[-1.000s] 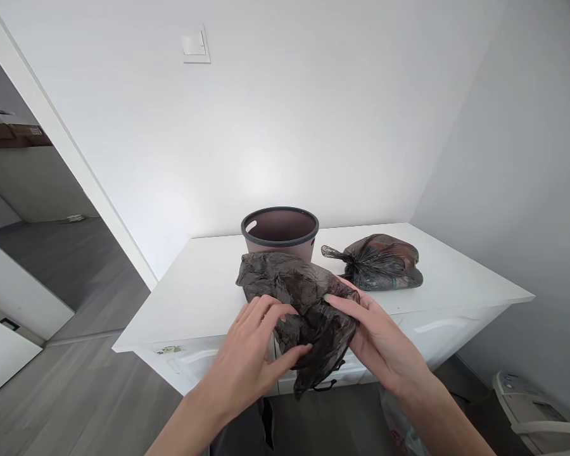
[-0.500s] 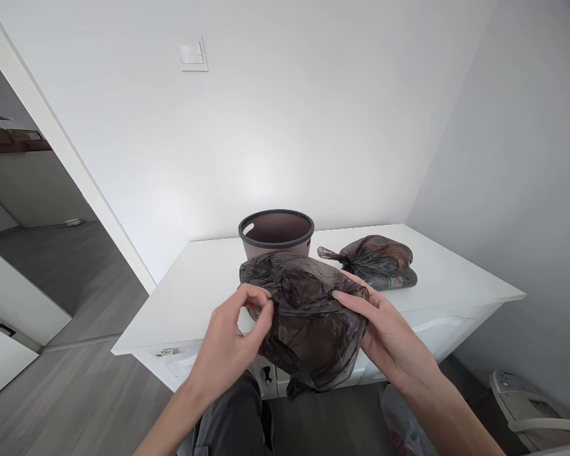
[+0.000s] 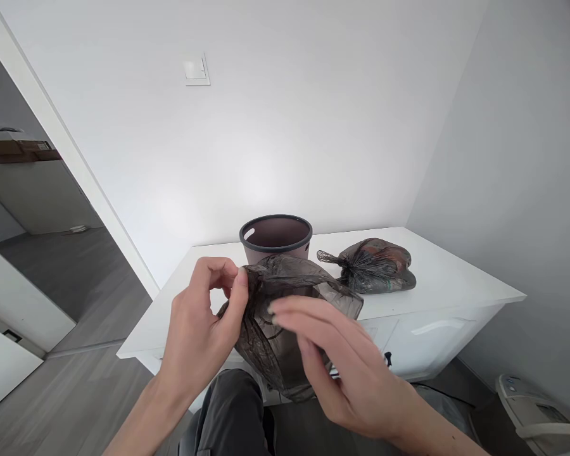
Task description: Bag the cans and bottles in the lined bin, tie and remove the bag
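Bag (image 3: pixel 285 348) in left fingers (image 3: pixel 238 294), reaching behind right fingers (image 3: pixel 313 310); bin (image 3: pixel 276 248) on worktop (image 3: pixel 456 278), beyond both; second bag (image 3: pixel 375 267) on worktop, beyond right fingers, right of bin.

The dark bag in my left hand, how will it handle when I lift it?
The dark bag will likely flop, since its loose film hangs in creases. It is probably light for its size, being thin enough to see through.

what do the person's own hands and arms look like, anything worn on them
The left hand and right hand are gloveless, with no rings, watches or bracelets showing. Both visible forearms are without sleeves; the right forearm has a small dark spot.
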`<state>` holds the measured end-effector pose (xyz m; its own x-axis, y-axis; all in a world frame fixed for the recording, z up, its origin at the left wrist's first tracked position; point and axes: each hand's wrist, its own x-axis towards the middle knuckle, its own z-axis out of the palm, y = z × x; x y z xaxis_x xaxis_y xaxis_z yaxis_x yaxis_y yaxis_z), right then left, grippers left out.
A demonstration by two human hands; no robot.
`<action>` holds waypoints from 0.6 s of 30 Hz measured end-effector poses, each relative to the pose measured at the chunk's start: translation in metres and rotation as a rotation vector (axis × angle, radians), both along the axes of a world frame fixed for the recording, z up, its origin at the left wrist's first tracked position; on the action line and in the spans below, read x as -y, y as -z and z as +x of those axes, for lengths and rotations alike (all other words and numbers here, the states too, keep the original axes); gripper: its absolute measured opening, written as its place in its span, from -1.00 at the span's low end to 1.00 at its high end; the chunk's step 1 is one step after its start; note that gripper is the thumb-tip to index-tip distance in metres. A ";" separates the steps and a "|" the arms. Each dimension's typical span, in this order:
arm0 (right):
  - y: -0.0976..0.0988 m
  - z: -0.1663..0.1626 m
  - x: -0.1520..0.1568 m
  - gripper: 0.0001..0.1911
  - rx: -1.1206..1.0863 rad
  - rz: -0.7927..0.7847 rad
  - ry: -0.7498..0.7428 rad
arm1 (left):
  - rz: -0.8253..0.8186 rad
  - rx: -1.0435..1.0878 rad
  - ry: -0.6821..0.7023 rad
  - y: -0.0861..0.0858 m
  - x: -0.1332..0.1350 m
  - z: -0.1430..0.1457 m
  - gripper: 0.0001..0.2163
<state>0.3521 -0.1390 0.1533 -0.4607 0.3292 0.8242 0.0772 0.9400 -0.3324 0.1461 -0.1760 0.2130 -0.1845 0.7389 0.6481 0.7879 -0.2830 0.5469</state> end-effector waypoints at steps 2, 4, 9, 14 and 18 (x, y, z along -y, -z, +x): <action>-0.009 -0.007 0.002 -0.40 0.153 -0.123 0.057 | 0.085 -0.031 -0.019 -0.004 0.002 0.001 -0.89; -0.014 -0.013 0.000 -0.43 0.300 -0.229 0.069 | 0.174 -0.046 -0.044 -0.007 0.005 0.002 -0.91; -0.017 -0.026 -0.009 -0.64 0.477 -0.295 -0.158 | 0.294 -0.039 -0.021 -0.008 0.009 0.002 -0.92; -0.031 -0.031 -0.024 -0.74 0.348 -0.401 -0.018 | 0.397 -0.028 0.158 -0.013 0.013 -0.002 -0.89; -0.032 -0.021 -0.037 -0.80 0.536 -0.341 0.029 | 0.528 -0.014 0.286 -0.022 0.019 -0.003 -0.84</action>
